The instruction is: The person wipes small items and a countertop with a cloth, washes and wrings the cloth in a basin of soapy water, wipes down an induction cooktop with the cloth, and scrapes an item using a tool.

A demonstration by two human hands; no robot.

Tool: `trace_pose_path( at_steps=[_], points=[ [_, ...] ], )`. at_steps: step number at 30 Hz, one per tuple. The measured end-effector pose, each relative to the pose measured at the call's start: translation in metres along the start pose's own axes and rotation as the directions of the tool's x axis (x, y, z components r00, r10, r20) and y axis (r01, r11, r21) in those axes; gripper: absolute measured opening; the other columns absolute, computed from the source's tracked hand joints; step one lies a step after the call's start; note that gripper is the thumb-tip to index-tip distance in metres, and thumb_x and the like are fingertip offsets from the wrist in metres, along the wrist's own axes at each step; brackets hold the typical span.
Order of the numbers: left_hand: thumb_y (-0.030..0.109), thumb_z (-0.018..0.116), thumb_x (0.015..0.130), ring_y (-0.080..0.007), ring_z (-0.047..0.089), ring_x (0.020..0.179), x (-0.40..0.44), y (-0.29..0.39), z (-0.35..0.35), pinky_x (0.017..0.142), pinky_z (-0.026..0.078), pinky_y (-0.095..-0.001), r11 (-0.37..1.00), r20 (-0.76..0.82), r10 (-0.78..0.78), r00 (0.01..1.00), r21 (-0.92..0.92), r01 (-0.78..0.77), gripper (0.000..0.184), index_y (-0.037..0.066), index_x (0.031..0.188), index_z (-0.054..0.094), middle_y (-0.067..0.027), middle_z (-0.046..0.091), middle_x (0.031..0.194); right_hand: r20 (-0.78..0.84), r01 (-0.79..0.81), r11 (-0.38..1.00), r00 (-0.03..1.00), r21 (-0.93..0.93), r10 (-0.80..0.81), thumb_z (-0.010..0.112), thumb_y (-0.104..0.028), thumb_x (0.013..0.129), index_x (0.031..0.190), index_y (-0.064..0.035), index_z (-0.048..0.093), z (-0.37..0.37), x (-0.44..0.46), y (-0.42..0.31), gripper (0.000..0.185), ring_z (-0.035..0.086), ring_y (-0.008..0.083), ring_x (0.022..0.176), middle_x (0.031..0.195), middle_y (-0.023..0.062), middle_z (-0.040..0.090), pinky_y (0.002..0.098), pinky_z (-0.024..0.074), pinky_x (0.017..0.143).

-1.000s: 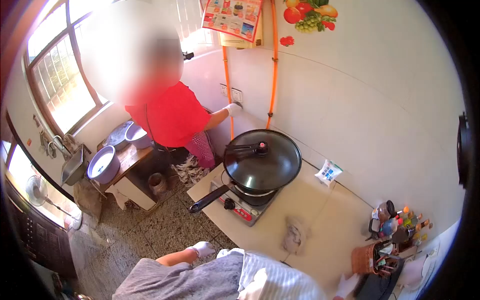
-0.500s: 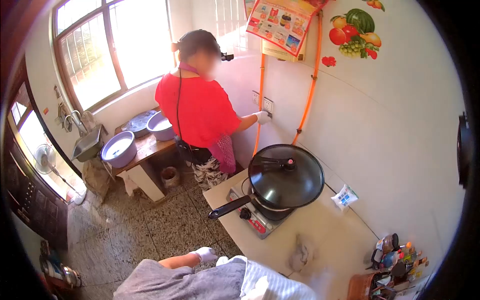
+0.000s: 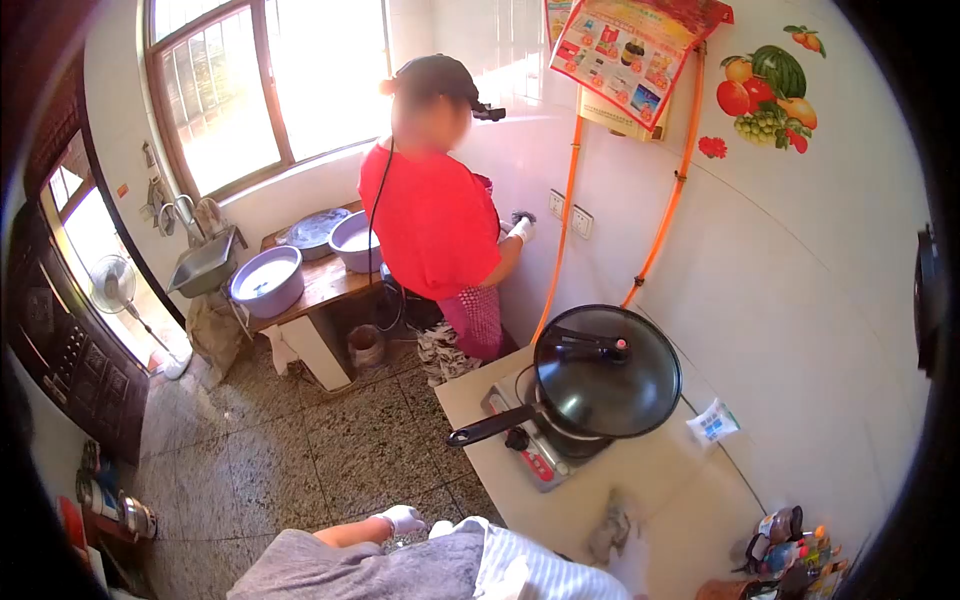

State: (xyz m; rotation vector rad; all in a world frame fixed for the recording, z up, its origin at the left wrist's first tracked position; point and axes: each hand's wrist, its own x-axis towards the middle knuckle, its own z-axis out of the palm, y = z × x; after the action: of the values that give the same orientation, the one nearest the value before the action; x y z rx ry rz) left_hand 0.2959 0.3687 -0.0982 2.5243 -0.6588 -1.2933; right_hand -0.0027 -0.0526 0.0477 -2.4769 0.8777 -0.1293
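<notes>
My left hand [image 3: 402,518], in a white glove, hangs beside my grey clothing above the floor, with its fingers loosely spread and nothing visible in them. Near the lower part of the counter [image 3: 560,508], my right hand [image 3: 632,562] is a pale blur just below a crumpled grey cloth [image 3: 610,522]. Its fingers are smeared, and contact with the cloth is unclear. Farther up, a black pan with a dark glass lid [image 3: 608,385] sits on a gas stove [image 3: 540,462], its handle [image 3: 492,427] pointing left.
A person in red [image 3: 430,220] stands at the wall, a gloved hand holding a dark scrubber [image 3: 522,217] near the sockets [image 3: 580,221]. A white packet [image 3: 713,424] and several bottles [image 3: 800,550] line the wall. Purple basins [image 3: 268,283] stand on a wooden table [image 3: 318,290].
The view has swung left, shifting the scene rightward. My right hand has moved from beside the basket to near the cloth. The other person's hand has moved away from the sockets.
</notes>
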Motion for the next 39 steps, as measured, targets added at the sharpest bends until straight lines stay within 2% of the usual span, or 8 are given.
trace_pose_path(
  at_steps=[10, 16, 24, 28, 32, 34, 37, 39],
  points=[
    [0.044, 0.067, 0.08, -0.0316, 0.068, 0.082, -0.007, 0.01, -0.008, 0.074, 0.052, -0.0416, 0.981, -0.038, -0.062, 0.997, -0.185, 0.054, 0.04, 0.007, 0.094, 0.073, -0.0143, 0.072, 0.088, -0.076, 0.056, 0.914, 0.993, -0.401, -0.094, 0.075, -0.017, 0.075, 0.137, -0.0076, 0.051, 0.005, 0.022, -0.031, 0.068, 0.053, 0.0398, 0.119, 0.134, 0.025, 0.049, 0.0464, 0.0463, 0.1],
    [0.038, 0.069, 0.083, -0.025, 0.068, 0.087, 0.044, -0.022, -0.01, 0.079, 0.053, -0.0382, 0.984, 0.082, 0.159, 0.984, 0.073, -0.165, 0.035, 0.006, 0.098, 0.074, -0.0125, 0.073, 0.095, -0.165, 0.09, 0.996, 0.982, -0.024, -0.092, 0.06, -0.016, 0.085, 0.117, -0.0139, 0.069, 0.05, 0.066, 0.029, 0.033, 0.062, 0.0408, 0.1, 0.109, 0.0173, 0.066, 0.0487, 0.0514, 0.085],
    [0.036, 0.069, 0.085, -0.0233, 0.068, 0.087, 0.1, 0.038, -0.015, 0.079, 0.053, -0.0365, 0.964, 0.245, 0.154, 0.957, 0.173, -0.199, 0.033, 0.006, 0.099, 0.074, -0.0113, 0.073, 0.095, -0.234, -0.184, 0.736, 0.874, 0.652, 0.425, 0.066, -0.008, 0.075, 0.089, -0.0053, 0.061, -0.01, -0.107, 0.016, 0.015, 0.062, 0.0261, 0.082, 0.088, 0.0137, 0.062, 0.0359, 0.0513, 0.076],
    [0.035, 0.069, 0.085, -0.0225, 0.068, 0.088, 0.108, 0.07, -0.026, 0.079, 0.053, -0.0357, 0.945, 0.284, 0.187, 0.94, 0.21, -0.251, 0.032, 0.006, 0.099, 0.074, -0.0107, 0.073, 0.095, -0.203, -0.009, 0.263, 0.607, 0.965, 0.768, 0.06, 0.002, 0.075, 0.103, -0.0081, 0.062, 0.025, -0.219, 0.069, 0.03, 0.062, 0.0159, 0.086, 0.093, 0.0029, 0.062, 0.0301, 0.0521, 0.077],
    [0.034, 0.069, 0.086, -0.0216, 0.068, 0.088, 0.108, 0.092, -0.024, 0.079, 0.054, -0.0348, 0.919, 0.309, 0.222, 0.925, 0.251, -0.304, 0.032, 0.006, 0.099, 0.074, -0.0101, 0.074, 0.095, -0.414, -0.094, 0.421, 0.079, 0.902, 0.907, 0.053, 0.011, 0.073, 0.101, -0.0049, 0.059, 0.008, -0.335, 0.117, 0.033, 0.059, 0.0115, 0.081, 0.09, 0.0025, 0.06, 0.0273, 0.0513, 0.073],
    [0.034, 0.069, 0.086, -0.0212, 0.068, 0.088, 0.106, 0.101, -0.023, 0.079, 0.054, -0.0344, 0.909, 0.309, 0.231, 0.923, 0.269, -0.318, 0.031, 0.006, 0.099, 0.074, -0.0098, 0.074, 0.095, -0.616, -0.255, 0.593, -0.018, 0.764, 0.787, 0.046, 0.013, 0.08, 0.102, -0.0043, 0.059, 0.021, -0.38, 0.157, 0.031, 0.06, 0.0122, 0.085, 0.095, 0.0027, 0.06, 0.0269, 0.0524, 0.069],
    [0.033, 0.07, 0.087, -0.0206, 0.068, 0.088, 0.098, 0.116, -0.019, 0.079, 0.054, -0.0338, 0.895, 0.3, 0.251, 0.92, 0.291, -0.339, 0.03, 0.006, 0.099, 0.074, -0.0093, 0.074, 0.095, -0.327, 0.133, 0.332, -0.056, 0.934, 0.943, 0.05, 0.008, 0.077, 0.111, -0.0065, 0.061, 0.021, -0.375, 0.176, 0.038, 0.062, 0.0229, 0.091, 0.106, 0.0107, 0.065, 0.0336, 0.0536, 0.08],
    [0.033, 0.07, 0.087, -0.0201, 0.068, 0.088, 0.093, 0.117, -0.02, 0.079, 0.054, -0.0334, 0.89, 0.284, 0.256, 0.924, 0.304, -0.341, 0.03, 0.006, 0.099, 0.074, -0.009, 0.074, 0.095, -0.671, -0.726, 0.576, 0.215, 0.376, 0.709, 0.058, -0.003, 0.074, 0.118, -0.0072, 0.062, 0.032, -0.364, 0.194, 0.045, 0.062, 0.0375, 0.094, 0.118, 0.0209, 0.063, 0.0439, 0.0526, 0.087]
  ],
)
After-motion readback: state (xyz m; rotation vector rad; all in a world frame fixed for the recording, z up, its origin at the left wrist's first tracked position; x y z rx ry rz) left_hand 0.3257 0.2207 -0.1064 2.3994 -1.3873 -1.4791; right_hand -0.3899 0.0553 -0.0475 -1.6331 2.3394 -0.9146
